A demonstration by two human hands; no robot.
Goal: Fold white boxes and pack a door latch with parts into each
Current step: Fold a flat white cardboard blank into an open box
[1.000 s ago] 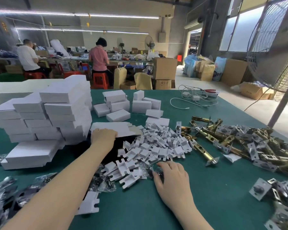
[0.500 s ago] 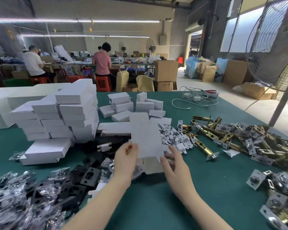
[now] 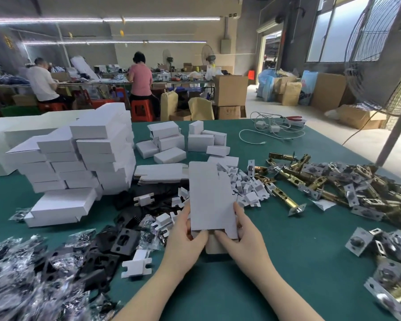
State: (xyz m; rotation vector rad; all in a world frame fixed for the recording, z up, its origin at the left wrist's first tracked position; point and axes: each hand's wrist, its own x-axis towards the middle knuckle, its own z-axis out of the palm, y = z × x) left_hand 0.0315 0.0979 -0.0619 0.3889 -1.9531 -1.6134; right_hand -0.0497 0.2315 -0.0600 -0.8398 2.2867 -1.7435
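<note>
White box blank point(image 3: 210, 195) pinched by hands; lower flap apparently hidden.

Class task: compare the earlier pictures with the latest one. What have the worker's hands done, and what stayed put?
The left hand took a flat box blank from the stack; the right hand left the table and joined it. Both now grip its bottom end. The box piles and latches stayed put.

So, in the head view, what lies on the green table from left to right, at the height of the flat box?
Stack of folded boxes → flat box, gripped by the left hand and right hand → white inserts → brass latches.
</note>
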